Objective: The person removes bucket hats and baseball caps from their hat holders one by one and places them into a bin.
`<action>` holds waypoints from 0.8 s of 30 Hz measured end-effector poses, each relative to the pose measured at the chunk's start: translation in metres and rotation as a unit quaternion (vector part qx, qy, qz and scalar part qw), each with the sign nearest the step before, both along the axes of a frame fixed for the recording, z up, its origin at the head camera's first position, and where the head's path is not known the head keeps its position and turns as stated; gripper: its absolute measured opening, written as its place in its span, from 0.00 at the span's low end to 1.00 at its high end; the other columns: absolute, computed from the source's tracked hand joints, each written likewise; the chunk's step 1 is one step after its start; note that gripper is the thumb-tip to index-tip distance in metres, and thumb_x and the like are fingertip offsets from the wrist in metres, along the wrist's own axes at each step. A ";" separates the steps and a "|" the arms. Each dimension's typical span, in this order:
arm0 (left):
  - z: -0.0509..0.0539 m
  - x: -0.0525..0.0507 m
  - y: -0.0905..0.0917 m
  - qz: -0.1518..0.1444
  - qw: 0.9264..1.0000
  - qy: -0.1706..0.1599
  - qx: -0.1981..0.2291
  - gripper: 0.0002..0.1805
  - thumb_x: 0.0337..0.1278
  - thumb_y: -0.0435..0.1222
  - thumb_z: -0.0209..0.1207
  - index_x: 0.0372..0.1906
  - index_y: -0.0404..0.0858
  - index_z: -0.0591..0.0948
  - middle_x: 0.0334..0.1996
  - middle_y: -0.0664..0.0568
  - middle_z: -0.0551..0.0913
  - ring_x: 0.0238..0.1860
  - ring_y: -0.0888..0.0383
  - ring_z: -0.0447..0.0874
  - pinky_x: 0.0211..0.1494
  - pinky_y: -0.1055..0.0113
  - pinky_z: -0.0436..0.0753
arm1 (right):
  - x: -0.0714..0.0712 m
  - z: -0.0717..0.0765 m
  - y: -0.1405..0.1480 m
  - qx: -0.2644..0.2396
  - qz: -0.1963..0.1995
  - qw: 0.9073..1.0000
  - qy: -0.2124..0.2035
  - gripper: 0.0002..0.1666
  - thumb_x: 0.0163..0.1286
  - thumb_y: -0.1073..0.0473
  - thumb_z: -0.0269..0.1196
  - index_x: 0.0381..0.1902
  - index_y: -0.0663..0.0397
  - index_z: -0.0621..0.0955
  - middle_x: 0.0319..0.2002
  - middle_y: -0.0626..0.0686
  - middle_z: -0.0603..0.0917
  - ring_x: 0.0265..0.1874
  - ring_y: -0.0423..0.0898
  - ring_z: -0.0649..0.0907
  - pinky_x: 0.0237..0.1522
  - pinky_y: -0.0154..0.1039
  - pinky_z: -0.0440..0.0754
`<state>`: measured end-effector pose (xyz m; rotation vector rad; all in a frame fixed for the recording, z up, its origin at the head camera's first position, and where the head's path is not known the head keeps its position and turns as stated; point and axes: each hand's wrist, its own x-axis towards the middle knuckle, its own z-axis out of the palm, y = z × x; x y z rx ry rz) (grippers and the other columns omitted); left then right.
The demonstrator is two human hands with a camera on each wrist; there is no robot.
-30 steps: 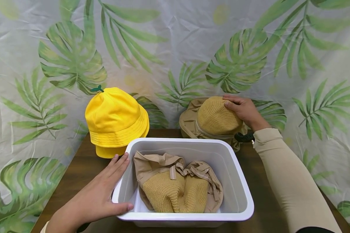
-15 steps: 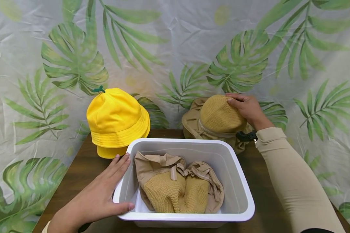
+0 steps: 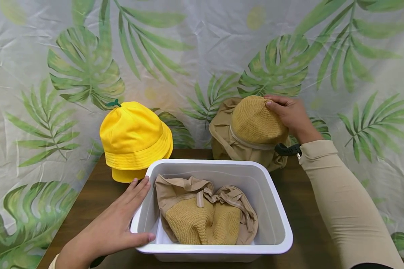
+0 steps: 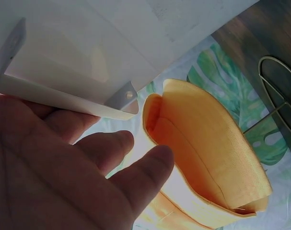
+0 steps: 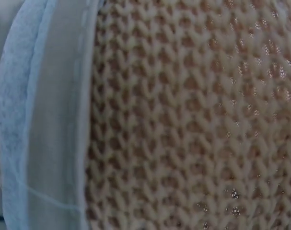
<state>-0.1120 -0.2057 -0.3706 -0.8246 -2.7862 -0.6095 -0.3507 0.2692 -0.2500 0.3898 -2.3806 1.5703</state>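
At the back right, my right hand pinches the crown top of a tan sun hat with a knitted crown and a wide cloth brim. The right wrist view is filled by that knit crown up close. My left hand lies with straight fingers along the left side of a white plastic tub, its thumb over the near rim. In the left wrist view, those fingers touch or nearly touch the tub's edge. A second knitted tan hat lies crumpled inside the tub.
A yellow bucket hat with a green sprout stands left behind the tub. A wire stand shows near it in the left wrist view. The dark wooden table ends at a leaf-patterned cloth backdrop.
My right hand has closed from a spread touch into a pinch on the hat's crown. The hat has risen upward with it. The left hand and tub stay put.
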 end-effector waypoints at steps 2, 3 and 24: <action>-0.001 0.000 0.000 -0.002 1.000 0.007 0.000 0.59 0.47 0.65 0.65 0.79 0.40 0.56 0.78 0.51 0.53 0.76 0.39 0.49 0.70 0.49 0.63 | 0.002 0.004 -0.002 -0.003 -0.001 1.000 0.003 0.24 0.67 0.50 0.67 0.57 0.55 0.84 0.55 0.40 0.84 0.65 0.43 0.73 0.51 0.24 0.75; -0.001 0.000 0.000 -0.002 1.000 0.008 0.000 0.59 0.47 0.65 0.65 0.79 0.40 0.56 0.78 0.51 0.53 0.76 0.39 0.49 0.70 0.49 0.63 | 0.003 0.005 -0.004 0.003 -0.001 1.000 0.008 0.24 0.67 0.50 0.67 0.57 0.56 0.84 0.56 0.40 0.84 0.66 0.43 0.73 0.51 0.24 0.75; 0.000 0.000 0.001 0.000 1.000 0.002 0.000 0.59 0.47 0.65 0.66 0.78 0.39 0.56 0.79 0.52 0.52 0.76 0.39 0.49 0.66 0.41 0.66 | 0.021 0.057 -0.030 -0.060 0.027 0.994 0.086 0.14 0.65 0.62 0.69 0.49 0.56 0.88 0.49 0.41 0.87 0.62 0.41 0.77 0.52 0.26 0.75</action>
